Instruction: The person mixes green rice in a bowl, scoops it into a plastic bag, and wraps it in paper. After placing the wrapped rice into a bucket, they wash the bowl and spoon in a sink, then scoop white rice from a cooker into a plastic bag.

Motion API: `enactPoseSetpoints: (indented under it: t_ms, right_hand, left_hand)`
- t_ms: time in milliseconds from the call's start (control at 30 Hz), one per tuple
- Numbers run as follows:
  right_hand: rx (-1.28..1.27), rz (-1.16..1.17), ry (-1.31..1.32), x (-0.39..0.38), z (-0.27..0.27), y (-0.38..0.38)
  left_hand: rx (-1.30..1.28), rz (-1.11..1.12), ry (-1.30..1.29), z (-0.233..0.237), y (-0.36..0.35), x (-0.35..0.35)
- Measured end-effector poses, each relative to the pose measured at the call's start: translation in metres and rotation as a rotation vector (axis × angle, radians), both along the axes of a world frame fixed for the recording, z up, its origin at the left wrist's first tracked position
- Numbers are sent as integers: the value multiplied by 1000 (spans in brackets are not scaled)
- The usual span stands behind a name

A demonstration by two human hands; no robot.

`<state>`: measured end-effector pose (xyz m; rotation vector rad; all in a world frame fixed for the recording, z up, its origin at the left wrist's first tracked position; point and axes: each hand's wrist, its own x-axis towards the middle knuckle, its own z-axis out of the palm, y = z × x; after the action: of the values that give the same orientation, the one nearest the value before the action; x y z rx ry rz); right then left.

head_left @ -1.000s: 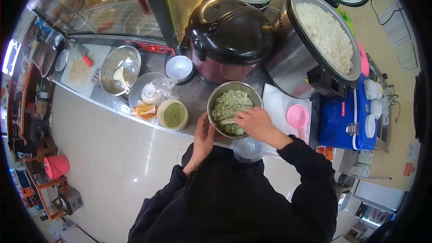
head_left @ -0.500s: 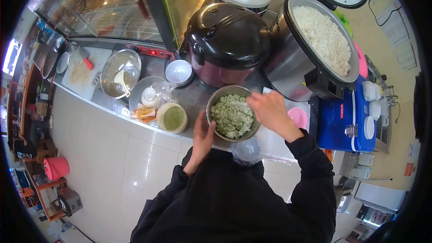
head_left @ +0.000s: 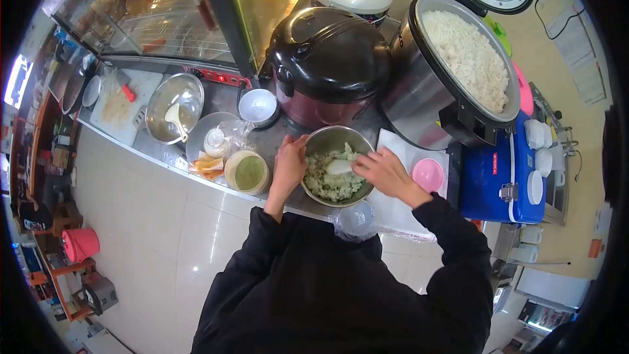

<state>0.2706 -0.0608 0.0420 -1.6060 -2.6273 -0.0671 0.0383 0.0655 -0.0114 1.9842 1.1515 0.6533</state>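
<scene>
From my remote seat the clearest change is in the left hand (head_left: 288,160). A second ago it lay at the near edge of the steel bowl (head_left: 341,129), close to the person's body. Now it has moved up along the bowl's left side, and its fingers curl onto the rim there, closed on the metal as far as I can tell. The right hand (head_left: 382,172) has shifted too. Half a second back it was lifted toward the far right of the bowl, and now it has dropped to the right rim, clamped on the handle of a white spoon (head_left: 339,167) whose blade lies in the middle of the green-flecked rice (head_left: 327,185). The two hands are apart, one on each side of the bowl. The bowl itself has hardly moved on the counter (head_left: 275,134). It stands just in front of the black-lidded cooker (head_left: 331,52), with the tub of green sauce (head_left: 247,172) to its left and the small pink bowl (head_left: 427,174) to its right. I read this as mixing well under way: one hand has taken a firmer brace on the bowl while the spoon turns the rice over (the mix looks heaped toward the near side, though the hands hide part of it). The open cooker of white rice (head_left: 465,59) is untouched.
</scene>
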Motion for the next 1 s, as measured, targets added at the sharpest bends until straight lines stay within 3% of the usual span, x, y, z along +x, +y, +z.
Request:
enactPoseSetpoints:
  t_ms: [167, 267, 333, 467, 567, 667, 733, 833, 1000]
  right_hand:
    - [-70, -148, 67, -5, 35, -30]
    - [-189, -232, 54, 4, 58, -30]
    - [-285, -232, 36, 5, 67, -30]
    - [-57, -265, -66, -28, -2, -25]
    - [-92, -345, -40, -19, 3, -7]
    - [-206, -395, 35, -16, 54, -8]
    - [-221, -472, 141, -23, 83, -9]
    - [-126, -446, 171, -36, 15, -7]
    - [-211, -496, 115, -36, 43, -19]
  left_hand:
    - [34, 70, 140, 13, -7, 6]
    - [157, 166, 67, 16, -42, -7]
    - [18, 135, -40, 9, -73, -17]
    - [-222, 78, -315, -17, -74, -19]
    - [-554, 142, -321, 6, -72, -20]
    - [-301, 97, -376, -32, -70, -23]
    - [-190, 94, -370, -25, -71, -21]
    - [-178, 106, -334, -14, -70, -19]
    - [-109, 85, -281, -25, -64, -25]
